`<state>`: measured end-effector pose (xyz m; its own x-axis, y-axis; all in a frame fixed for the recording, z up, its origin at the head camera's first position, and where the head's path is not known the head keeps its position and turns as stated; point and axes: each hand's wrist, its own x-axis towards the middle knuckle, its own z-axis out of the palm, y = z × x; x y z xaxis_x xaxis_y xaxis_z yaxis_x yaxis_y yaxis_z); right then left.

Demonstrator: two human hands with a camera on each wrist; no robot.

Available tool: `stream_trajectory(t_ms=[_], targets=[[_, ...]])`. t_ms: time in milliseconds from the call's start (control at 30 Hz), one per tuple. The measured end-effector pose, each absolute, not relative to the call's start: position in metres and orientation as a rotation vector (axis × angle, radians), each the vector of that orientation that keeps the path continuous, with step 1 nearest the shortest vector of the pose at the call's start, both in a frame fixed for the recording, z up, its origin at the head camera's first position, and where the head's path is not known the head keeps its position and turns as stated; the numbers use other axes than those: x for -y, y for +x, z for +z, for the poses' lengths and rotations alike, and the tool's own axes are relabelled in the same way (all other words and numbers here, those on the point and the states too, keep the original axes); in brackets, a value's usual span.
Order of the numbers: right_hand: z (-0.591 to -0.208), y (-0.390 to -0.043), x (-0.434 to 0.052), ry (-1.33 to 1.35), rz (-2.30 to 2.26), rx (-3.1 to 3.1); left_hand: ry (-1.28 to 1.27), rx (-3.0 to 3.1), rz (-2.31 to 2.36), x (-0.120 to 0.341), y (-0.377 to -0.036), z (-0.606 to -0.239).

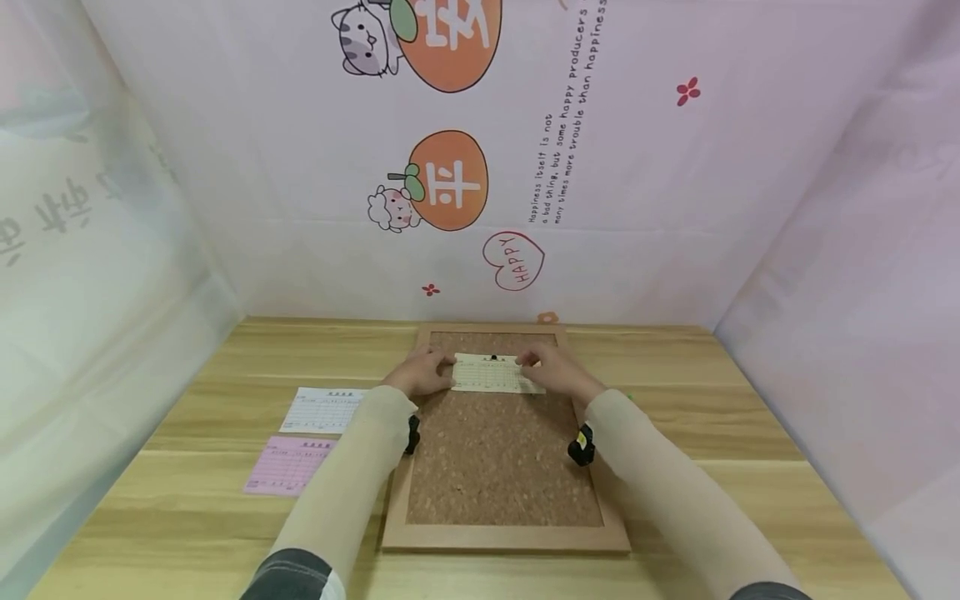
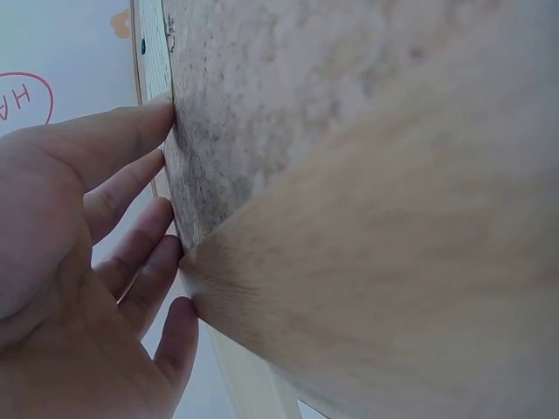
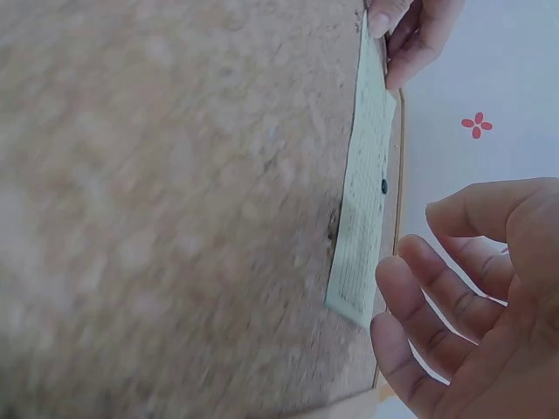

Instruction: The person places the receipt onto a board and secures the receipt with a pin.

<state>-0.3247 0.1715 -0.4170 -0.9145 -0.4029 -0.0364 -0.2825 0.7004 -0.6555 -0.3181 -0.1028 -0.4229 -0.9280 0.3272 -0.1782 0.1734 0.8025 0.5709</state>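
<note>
A pale yellow printed slip (image 1: pixel 486 374) lies across the upper part of a wood-framed corkboard (image 1: pixel 502 467). A small black pushpin (image 3: pixel 384 186) stands at the middle of its top edge. My left hand (image 1: pixel 423 373) touches the slip's left end, its thumb (image 2: pixel 148 122) and fingers spread along that end. At the right end is my right hand (image 1: pixel 557 371); its fingers (image 3: pixel 441 336) are loosely bent and look apart from the paper in the right wrist view. That hand partly covers the slip's right end in the head view.
Left of the corkboard, a white printed slip (image 1: pixel 318 410) and a pink one (image 1: pixel 288 465) lie on the wooden table (image 1: pixel 187 517); my left arm partly covers them. A printed cloth (image 1: pixel 615 250) hangs behind the table. Part of a small green item (image 1: pixel 630 397) shows beside my right wrist.
</note>
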Motion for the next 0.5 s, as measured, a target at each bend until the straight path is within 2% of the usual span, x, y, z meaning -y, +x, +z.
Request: stream_trajectory(t_ms=[133, 333, 500], targets=[[-0.419, -0.321, -0.179, -0.559, -0.991, -2.728, 0.383, -2.719, 0.817, 0.103, -0.319, -0.424], [-0.426, -0.313, -0.195, -0.708, -0.969, -2.732, 0.398, -2.72, 0.792, 0.103, -0.322, -0.425], [-0.428, -0.302, -0.208, -0.697, -0.994, -2.716, 0.394, -2.721, 0.777, 0.104, -0.323, -0.426]])
